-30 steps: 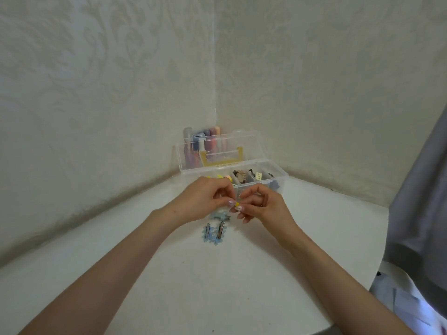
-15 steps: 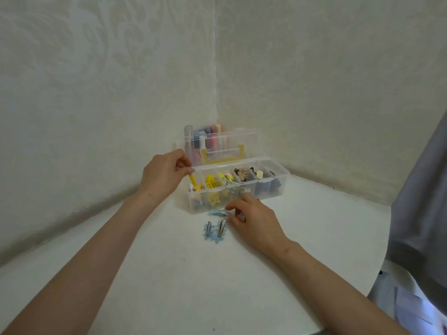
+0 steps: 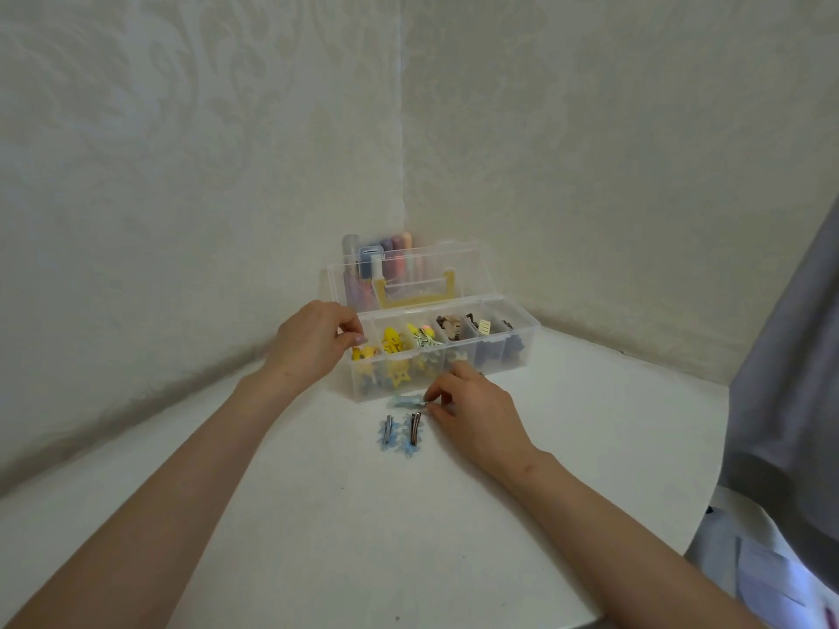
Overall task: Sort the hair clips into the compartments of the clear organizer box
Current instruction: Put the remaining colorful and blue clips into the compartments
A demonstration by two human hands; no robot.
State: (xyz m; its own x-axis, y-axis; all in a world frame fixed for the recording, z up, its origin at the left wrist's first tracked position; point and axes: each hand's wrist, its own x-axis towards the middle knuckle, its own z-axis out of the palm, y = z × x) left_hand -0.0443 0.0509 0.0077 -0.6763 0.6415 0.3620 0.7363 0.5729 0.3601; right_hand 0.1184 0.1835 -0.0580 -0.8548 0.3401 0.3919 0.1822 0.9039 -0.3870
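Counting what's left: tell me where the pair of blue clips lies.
Head view, centre: the pair lies side by side on the table before the box, just nearer than the third clip the right hand pinches.

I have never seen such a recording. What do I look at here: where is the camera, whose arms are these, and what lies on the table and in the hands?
There is no machine here. One person works with bare hands. The single camera sits on the person's head and looks forward and down, so both arms enter from below. On the white table stands a clear organizer box with its lid open. Yellow clips fill its left compartments. In front of it lie a left blue clip and a right blue clip, metal side up. The right hand pinches a third blue clip just before the box front. The left hand curls at the box's left end; whether it holds anything is unclear.
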